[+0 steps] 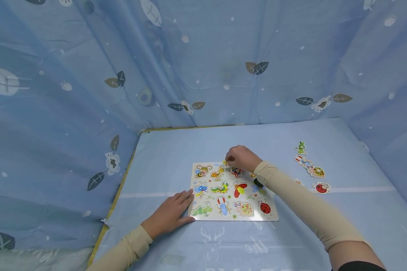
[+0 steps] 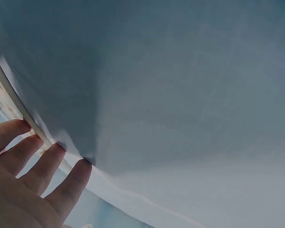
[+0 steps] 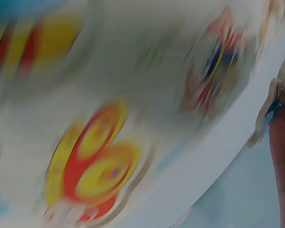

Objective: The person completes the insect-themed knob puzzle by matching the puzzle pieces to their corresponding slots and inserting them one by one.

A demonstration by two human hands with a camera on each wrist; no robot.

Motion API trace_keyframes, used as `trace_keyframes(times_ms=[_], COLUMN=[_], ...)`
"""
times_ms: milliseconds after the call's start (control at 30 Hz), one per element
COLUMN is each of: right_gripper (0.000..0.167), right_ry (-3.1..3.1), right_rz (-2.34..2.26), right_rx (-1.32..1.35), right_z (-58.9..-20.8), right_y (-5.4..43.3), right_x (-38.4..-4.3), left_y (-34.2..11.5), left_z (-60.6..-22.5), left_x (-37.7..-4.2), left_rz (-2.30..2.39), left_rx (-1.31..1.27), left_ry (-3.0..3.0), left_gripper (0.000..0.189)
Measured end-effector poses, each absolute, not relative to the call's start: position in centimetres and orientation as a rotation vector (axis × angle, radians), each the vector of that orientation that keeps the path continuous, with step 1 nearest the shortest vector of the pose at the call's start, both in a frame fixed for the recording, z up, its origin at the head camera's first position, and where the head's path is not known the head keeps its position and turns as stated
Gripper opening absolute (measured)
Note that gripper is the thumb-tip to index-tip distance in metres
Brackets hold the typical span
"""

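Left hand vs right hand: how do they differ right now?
The left hand rests against the board with fingers extended; the right hand pinches a piece.
The left hand is at the board's near left corner, the right hand by its far edge.
Shared: both are bare, with beige sleeves on the arms.

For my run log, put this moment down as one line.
left hand: touches left edge of puzzle board | right hand: pinches puzzle piece near board's far edge | loose pieces: on table, right of board

Left hand (image 1: pixel 173 211) lies outstretched, right hand (image 1: pixel 243 158) pinches
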State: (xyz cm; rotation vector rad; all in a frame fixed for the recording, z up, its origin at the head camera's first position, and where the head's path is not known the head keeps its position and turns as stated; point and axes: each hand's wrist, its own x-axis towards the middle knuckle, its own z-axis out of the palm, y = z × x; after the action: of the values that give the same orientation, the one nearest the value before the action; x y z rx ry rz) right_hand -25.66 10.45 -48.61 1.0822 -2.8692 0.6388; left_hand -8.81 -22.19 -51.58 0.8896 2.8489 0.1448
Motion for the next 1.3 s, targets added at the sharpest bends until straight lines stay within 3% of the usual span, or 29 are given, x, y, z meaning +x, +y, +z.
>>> trace_keyframes(times_ms=[200, 500, 1300], right_gripper=[0.011, 0.012, 0.009], right_ry=[-2.818, -2.778, -2.808], right_rz=[0.636, 0.598, 0.507], right_rx=[1.343, 1.533, 1.648], right_z=[-49.3, -50.5, -50.9], right_y=[6.1, 2.6, -0.2], right_x=[-23.7, -21.6, -20.5], left_y=[-22.1, -22.0, -22.4], left_z=[-51.6, -51.4, -51.6], left_x=[-8.8, -8.9, -8.9], left_rz=[0.144, 0.166, 0.174], left_rx=[0.891, 0.955, 0.978], left_ry=[2.843, 2.847, 2.865], left_gripper=[0.081, 0.077, 0.078])
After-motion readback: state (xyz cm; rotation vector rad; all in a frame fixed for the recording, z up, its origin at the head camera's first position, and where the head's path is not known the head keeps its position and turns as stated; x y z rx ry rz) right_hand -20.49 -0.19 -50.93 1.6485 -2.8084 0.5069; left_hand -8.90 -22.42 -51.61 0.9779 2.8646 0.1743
